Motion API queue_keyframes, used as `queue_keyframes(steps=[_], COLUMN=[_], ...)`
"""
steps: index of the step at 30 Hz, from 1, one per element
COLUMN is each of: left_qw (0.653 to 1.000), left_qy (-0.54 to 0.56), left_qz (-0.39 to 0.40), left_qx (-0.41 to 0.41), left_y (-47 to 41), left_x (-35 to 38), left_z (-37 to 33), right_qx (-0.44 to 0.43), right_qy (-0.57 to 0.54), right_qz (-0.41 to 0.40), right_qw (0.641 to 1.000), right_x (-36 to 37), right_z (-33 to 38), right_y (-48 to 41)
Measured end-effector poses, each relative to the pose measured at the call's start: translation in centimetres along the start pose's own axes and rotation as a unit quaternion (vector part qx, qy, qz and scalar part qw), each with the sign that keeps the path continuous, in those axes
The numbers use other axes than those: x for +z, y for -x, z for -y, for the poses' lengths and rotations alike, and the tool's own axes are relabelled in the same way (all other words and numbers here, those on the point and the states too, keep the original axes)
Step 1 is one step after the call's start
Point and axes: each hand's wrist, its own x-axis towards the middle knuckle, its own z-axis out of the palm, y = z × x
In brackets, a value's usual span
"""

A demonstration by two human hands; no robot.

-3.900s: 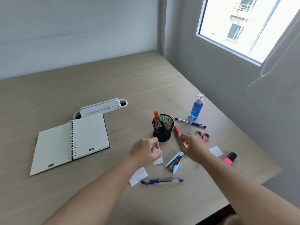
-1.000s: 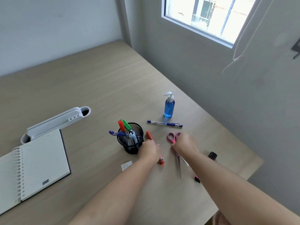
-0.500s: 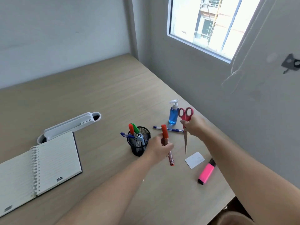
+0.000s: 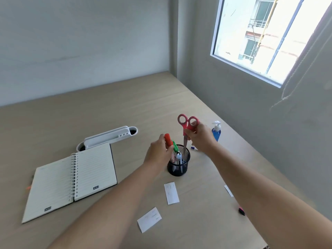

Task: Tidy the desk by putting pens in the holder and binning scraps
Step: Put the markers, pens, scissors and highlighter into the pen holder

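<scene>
A black mesh pen holder (image 4: 177,168) stands mid-desk with a green marker (image 4: 175,147) and other pens inside. My left hand (image 4: 158,152) grips an orange marker (image 4: 168,139), upright, its lower end at the holder's left rim. My right hand (image 4: 200,137) holds red-handled scissors (image 4: 186,124) with the blades pointing down into the holder. White paper scraps lie on the desk, one (image 4: 171,193) in front of the holder, another (image 4: 149,219) nearer me, a third (image 4: 228,190) under my right forearm. A blue pen (image 4: 193,148) shows behind my right wrist.
An open spiral notebook (image 4: 71,180) lies at the left, with a white desk organizer (image 4: 107,137) behind it. A blue sanitizer bottle (image 4: 216,131) stands near the right wall. A pink highlighter (image 4: 241,210) peeks out by my right arm near the desk edge.
Both hands lifted their items from the desk and brought them over the holder. The marker and the scissors now point down into it.
</scene>
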Motion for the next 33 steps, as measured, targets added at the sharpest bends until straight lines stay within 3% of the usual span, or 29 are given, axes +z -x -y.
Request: queue_keyframes(steps=[6, 10, 13, 17, 21, 27, 33], left_qw=[0.996, 0.994, 0.998, 0.996, 0.991, 0.973, 0.962], left_qy=[-0.052, -0.086, -0.030, -0.018, -0.058, -0.119, -0.168], left_qz=[0.048, 0.038, -0.019, -0.085, -0.095, -0.005, 0.128], left_qx=[-0.058, -0.063, -0.059, -0.008, 0.078, 0.197, 0.172], left_y=[0.1, 0.1, 0.3, 0.5, 1.0, 1.2, -1.1], left_x=[2.4, 3.2, 3.2, 2.2, 1.7, 4.0, 10.3], left_z=[1.8, 1.7, 1.2, 0.2, -2.1, -6.7, -8.1], right_qx=[0.044, 0.042, 0.051, 0.057, 0.047, 0.079, 0.238], right_qy=[0.037, 0.054, 0.025, 0.001, 0.003, 0.041, 0.145], right_qz=[0.087, 0.052, 0.024, -0.015, -0.063, -0.145, -0.113], right_qw=[0.995, 0.996, 0.998, 0.998, 0.997, 0.985, 0.954], right_x=[2.7, 3.3, 3.3, 2.0, -0.6, -6.8, -10.5], right_z=[-4.6, -5.6, -5.6, -5.8, -6.0, -8.6, -15.0], right_y=[0.9, 0.8, 0.6, 0.7, 1.3, 2.5, 5.0])
